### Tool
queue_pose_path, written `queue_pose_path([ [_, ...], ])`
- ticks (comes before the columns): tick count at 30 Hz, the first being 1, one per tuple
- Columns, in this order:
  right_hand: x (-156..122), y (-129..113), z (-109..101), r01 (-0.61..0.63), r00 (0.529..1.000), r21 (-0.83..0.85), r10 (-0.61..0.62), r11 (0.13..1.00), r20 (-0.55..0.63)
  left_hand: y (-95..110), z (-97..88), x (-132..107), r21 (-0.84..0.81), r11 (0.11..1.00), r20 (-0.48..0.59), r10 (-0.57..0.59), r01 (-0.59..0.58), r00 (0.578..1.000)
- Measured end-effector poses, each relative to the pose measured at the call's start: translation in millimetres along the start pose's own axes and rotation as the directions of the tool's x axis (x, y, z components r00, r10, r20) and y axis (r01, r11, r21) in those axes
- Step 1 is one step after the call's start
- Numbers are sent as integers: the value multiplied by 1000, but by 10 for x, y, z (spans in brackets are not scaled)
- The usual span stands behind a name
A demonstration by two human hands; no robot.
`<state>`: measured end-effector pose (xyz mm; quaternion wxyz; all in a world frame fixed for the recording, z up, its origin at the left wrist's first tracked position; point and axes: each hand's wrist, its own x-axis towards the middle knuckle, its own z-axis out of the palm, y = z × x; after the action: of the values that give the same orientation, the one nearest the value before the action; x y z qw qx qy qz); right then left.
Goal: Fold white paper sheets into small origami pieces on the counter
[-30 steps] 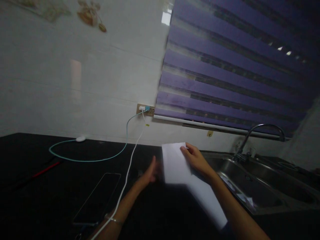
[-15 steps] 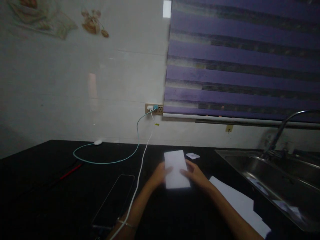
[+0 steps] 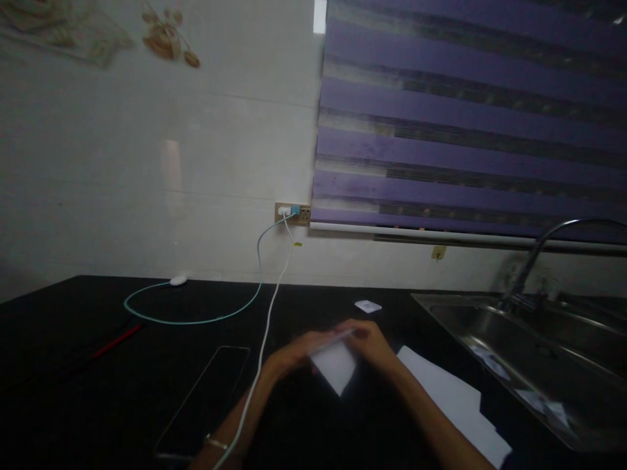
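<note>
Both my hands hold one white sheet of paper (image 3: 336,365) just above the black counter (image 3: 98,378). My left hand (image 3: 289,356) pinches its left edge, fingers closed. My right hand (image 3: 369,343) grips the top right edge, fingers curled over it. The sheet is tilted, with one corner pointing down. More white paper (image 3: 450,401) lies flat on the counter under my right forearm. A small white scrap (image 3: 368,305) lies further back.
A dark phone (image 3: 206,398) lies left of my left arm, with a white cable (image 3: 267,326) and a teal cable (image 3: 196,318) running to a wall socket (image 3: 291,212). A steel sink (image 3: 529,372) with a tap (image 3: 539,251) is at right. A red pen (image 3: 115,339) lies at left. Purple blinds (image 3: 465,124) hang above.
The right hand brought the sheet in from the right, the left hand took hold of it, and the sheet has now turned from upright to tilted with a corner down.
</note>
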<state>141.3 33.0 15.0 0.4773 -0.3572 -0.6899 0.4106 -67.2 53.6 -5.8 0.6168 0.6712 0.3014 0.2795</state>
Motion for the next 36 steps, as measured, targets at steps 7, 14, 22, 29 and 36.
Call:
queue_pose_path([
  [7, 76, 139, -14, -58, 974, 158, 91, 986, -208, -54, 60, 107, 105, 993, 0, 48, -48, 999],
  [14, 65, 186, 126, -205, 929, 345, 293, 916, -226, -50, 88, 211, 85, 987, -320, 157, -137, 934],
  [22, -2, 135, 223, -132, 949, 49, 141, 990, -282, -32, 89, 175, 49, 975, -270, 221, -216, 937],
  [29, 1, 85, 222, -123, 942, 145, 162, 982, -294, -81, 66, 180, 45, 979, -245, 204, -200, 948],
  [36, 14, 79, 226, -127, 944, 182, 175, 975, -278, -38, 53, 159, 62, 979, -253, 205, -196, 945],
])
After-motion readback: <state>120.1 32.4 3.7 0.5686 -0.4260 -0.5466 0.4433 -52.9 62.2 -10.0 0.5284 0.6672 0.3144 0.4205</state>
